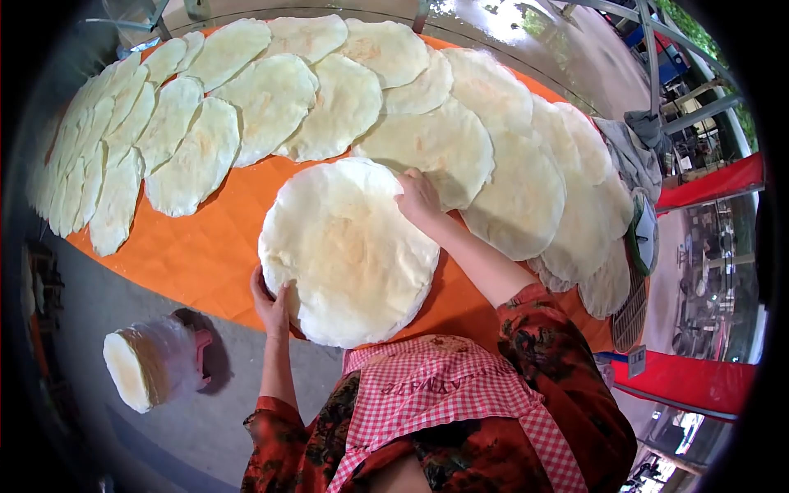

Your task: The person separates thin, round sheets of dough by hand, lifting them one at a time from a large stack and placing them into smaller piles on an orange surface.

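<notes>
A large round flatbread (349,246), pale with a light brown patch in the middle, lies in front of me close to the near edge of the orange-covered table (193,259). My left hand (271,304) grips its lower left rim, thumb on top and fingers at the side, partly hidden. At the upper right rim, my right hand (417,197) has its fingers curled onto the edge. Just beyond that hand is another flatbread (431,152) lying flat on the cover.
Overlapping flatbreads (267,103) line the far side and both ends of the table. A plastic-wrapped stack of flatbreads (136,366) rests by a pink stool (203,355) on the floor at left. Grey cloth (629,152) lies at the right end, near metal poles (649,57).
</notes>
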`<move>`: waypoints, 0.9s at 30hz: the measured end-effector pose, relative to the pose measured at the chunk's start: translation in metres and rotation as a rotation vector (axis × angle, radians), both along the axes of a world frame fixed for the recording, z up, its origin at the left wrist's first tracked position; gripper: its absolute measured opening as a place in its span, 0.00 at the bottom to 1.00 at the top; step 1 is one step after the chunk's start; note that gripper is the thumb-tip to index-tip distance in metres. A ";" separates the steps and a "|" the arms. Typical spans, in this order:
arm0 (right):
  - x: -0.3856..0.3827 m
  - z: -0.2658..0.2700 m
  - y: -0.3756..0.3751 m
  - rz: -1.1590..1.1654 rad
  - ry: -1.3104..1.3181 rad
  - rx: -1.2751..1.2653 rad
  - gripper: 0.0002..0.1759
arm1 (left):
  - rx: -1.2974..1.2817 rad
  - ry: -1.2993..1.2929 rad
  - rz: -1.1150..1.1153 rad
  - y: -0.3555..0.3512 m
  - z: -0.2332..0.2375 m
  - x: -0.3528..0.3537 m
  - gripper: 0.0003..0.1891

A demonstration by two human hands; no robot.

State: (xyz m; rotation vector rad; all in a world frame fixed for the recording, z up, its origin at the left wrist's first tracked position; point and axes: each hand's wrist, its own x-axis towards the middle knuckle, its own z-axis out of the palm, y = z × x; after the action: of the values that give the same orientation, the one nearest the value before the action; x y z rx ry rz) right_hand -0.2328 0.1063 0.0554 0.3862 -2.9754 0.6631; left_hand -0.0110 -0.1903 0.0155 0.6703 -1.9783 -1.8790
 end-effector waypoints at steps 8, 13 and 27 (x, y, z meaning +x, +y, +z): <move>-0.010 0.004 -0.002 0.035 -0.048 0.199 0.20 | 0.101 0.096 -0.060 -0.017 -0.016 0.005 0.32; -0.015 0.015 0.016 0.017 -0.482 -0.387 0.29 | 0.138 0.118 0.349 -0.012 0.003 0.045 0.13; 0.001 0.113 0.003 -0.104 -1.246 -0.966 0.31 | 1.492 0.020 -0.068 0.135 0.081 0.122 0.31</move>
State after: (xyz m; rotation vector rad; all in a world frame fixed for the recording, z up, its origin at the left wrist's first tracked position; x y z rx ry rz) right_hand -0.2319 0.1095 0.1687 -0.4239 -2.8056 2.9353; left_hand 0.1113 -0.0548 0.0970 0.8366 -0.2209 -3.1295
